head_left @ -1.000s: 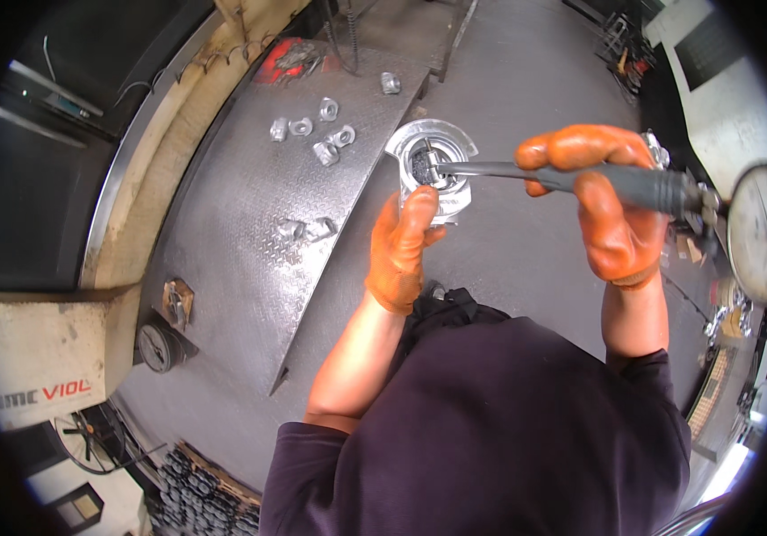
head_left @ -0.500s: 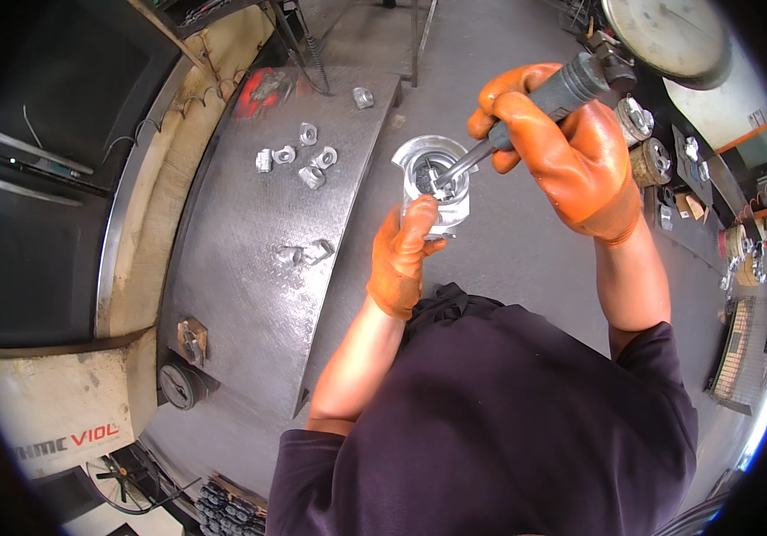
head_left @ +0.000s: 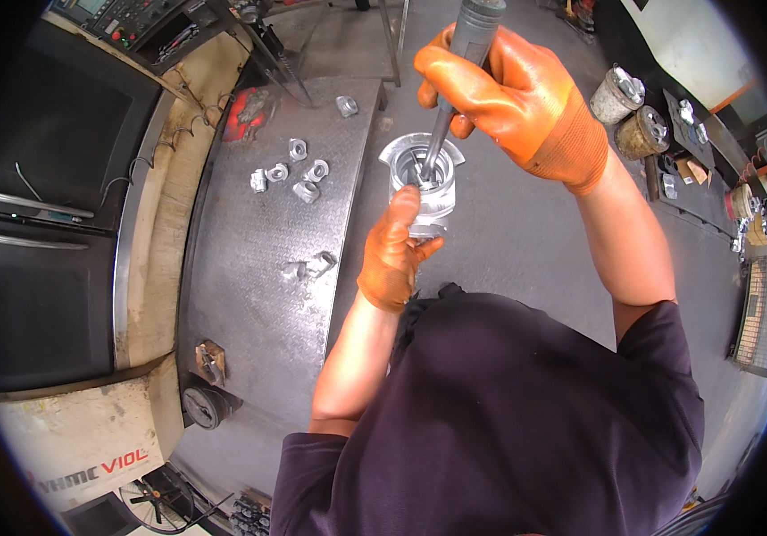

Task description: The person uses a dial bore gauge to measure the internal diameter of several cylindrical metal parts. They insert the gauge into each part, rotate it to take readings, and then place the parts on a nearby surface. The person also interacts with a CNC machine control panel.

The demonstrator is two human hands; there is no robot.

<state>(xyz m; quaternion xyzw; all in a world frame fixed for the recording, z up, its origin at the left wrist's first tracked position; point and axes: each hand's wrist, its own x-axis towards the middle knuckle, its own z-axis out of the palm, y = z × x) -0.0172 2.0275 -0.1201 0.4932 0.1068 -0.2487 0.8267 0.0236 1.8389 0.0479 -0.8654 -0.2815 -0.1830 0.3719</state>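
- Flanged metal housing (head_left: 423, 183) is held in the air off the 3 o'clock edge of the checker-plate surface (head_left: 258, 259), the left hand (head_left: 394, 255) clamped on its lower end from 6 o'clock.
- Right hand (head_left: 513, 103) is closed around a grey-handled tool (head_left: 455, 71) whose tip sits inside the bore.
- Hard levering could skid the tip out toward the left thumb.
- With only one hand under it, the housing could twist loose and drop.
- Loose machined fittings (head_left: 290, 177) lie at 9 o'clock, well apart.

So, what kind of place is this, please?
Probably a machine shop. A large machine with a control panel stands on the left, loose metal parts lie on a steel tread plate, and gloved hands work a tool into a metal casting.
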